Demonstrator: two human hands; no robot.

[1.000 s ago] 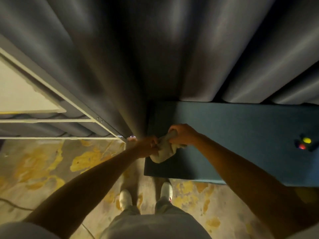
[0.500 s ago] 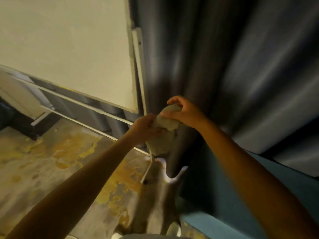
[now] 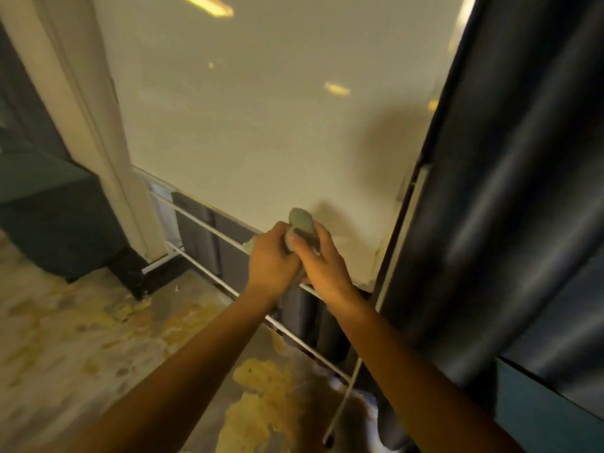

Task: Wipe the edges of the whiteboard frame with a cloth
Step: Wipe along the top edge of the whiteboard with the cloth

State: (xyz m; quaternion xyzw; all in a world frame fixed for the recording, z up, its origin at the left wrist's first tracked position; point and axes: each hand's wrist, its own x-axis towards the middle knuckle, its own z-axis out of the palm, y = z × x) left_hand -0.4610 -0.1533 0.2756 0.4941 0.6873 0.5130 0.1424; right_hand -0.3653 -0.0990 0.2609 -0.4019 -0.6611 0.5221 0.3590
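Smooth whiteboard (image 3: pixel 261 109), 2 hands (image 3: pixel 294 256) gripping bunched cloth (image 3: pixel 301 220)

Two hands, left hand (image 3: pixel 273 256) and right hand (image 3: pixel 322 261), holding a bunched cloth (image 3: pixel 302 223) by the whiteboard (image 3: pixel 261 109) bottom edge.

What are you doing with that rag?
A person holds a bunched cloth in both hands, the left hand and the right hand each curled round it. The hands are in front of the lower edge of a whiteboard, near its right corner. The picture cannot show whether the cloth touches the frame. Dark curtains hang beside it.
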